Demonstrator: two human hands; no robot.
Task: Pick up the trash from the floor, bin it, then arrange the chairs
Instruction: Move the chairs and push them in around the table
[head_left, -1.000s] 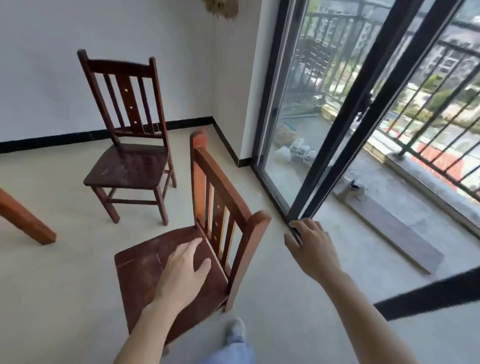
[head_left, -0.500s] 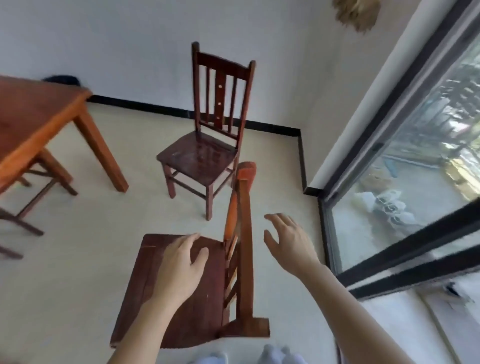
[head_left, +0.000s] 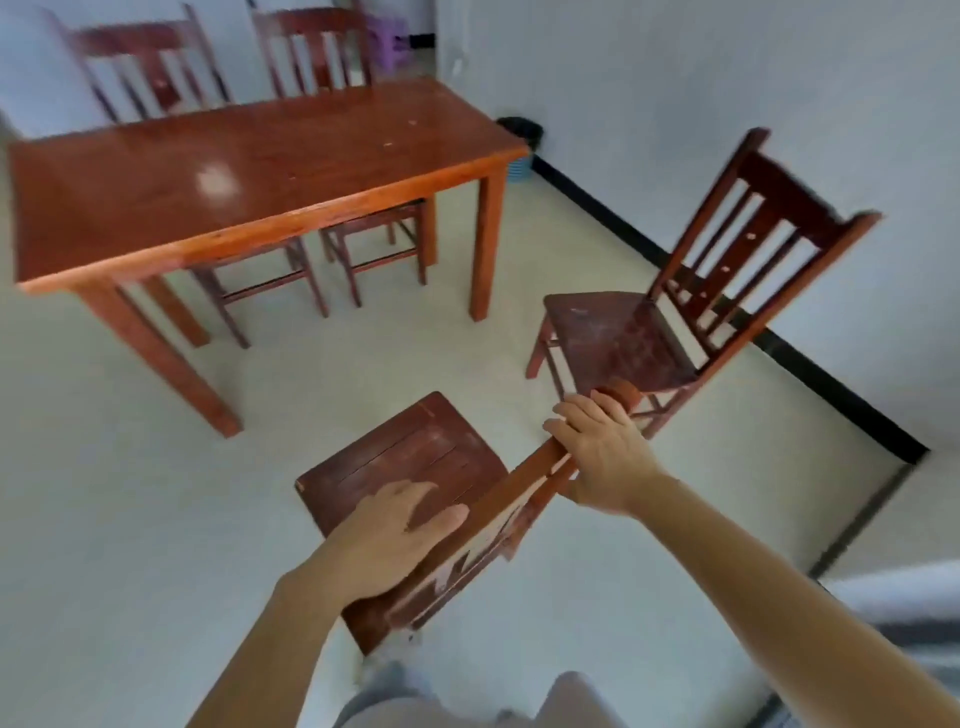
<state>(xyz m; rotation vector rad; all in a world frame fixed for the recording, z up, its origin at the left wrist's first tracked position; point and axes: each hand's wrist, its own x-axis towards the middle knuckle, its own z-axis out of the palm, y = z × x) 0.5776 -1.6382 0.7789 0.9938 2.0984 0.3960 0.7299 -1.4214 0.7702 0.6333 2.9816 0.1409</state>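
"Gripping what, exactly?" the picture desk asks.

"The right hand (head_left: 602, 457) is curled over the top rail of the near chair (head_left: 400, 457), fingers wrapped round the wood. The left hand (head_left: 395, 530) lies flat and open on the seat, holding nothing (its thumb is just beside the back). The chair sits low in front of the person, between them and the tabletop (head_left: 234, 171) and apart from it. Whether all its legs touch the floor (head_left: 363, 353) cannot be told."

"And around it?"

"A second chair (head_left: 623, 338) stands loose near the wall, just beyond the right hand. Two tucked chairs (head_left: 374, 228) are at the tabletop's far side. The bin (head_left: 519, 136) is by the wall past the tabletop's corner. No trash shows on the floor, so the job looks to be at the chairs."

"What could go wrong?"

"The end of the gripped rail is very near the second chair's front legs, so a careless swing would likely knock wood on wood. Only one hand grips while the other merely presses, so a lift could tip the chair. Pushed in crooked, it could catch the tabletop's leg."
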